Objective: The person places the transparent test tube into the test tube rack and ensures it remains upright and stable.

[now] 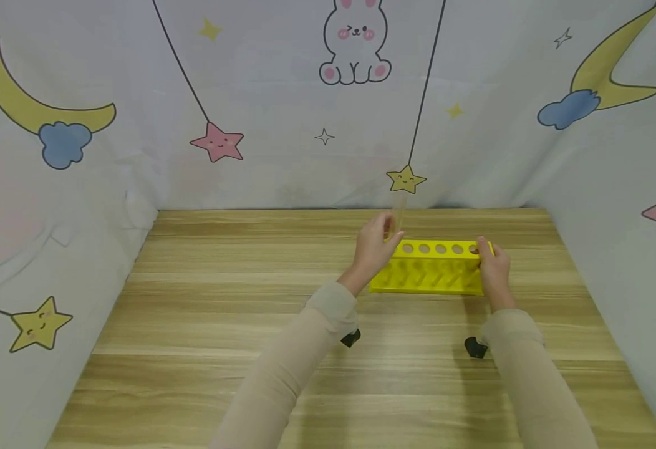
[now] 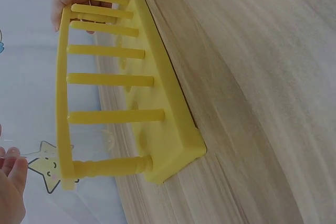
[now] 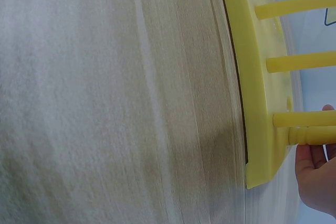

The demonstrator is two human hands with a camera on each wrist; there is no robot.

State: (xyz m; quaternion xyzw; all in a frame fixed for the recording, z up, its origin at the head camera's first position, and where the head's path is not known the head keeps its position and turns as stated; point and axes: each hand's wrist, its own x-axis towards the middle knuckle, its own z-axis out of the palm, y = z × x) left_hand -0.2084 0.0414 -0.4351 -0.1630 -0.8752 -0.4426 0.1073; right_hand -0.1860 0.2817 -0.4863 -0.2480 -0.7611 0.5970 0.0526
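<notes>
A yellow test tube rack (image 1: 446, 290) stands on the wooden table, with a row of round holes in its top bar and upright pegs along its base. My left hand (image 1: 374, 244) pinches a clear test tube (image 1: 400, 212) at the rack's left end. In the left wrist view, the tube's rounded lower end (image 2: 109, 139) shows between the rack's top bar and base. At the opposite end my right hand (image 1: 494, 269) grips the rack, thumb on the top bar and fingers by the end post (image 3: 310, 135).
The wood-grain table (image 1: 221, 324) runs back to a white cloth backdrop (image 1: 272, 93) printed with stars, moons and a rabbit. Similar cloth hangs on both sides. Dark camera pieces (image 1: 351, 338) show beneath the two wrists.
</notes>
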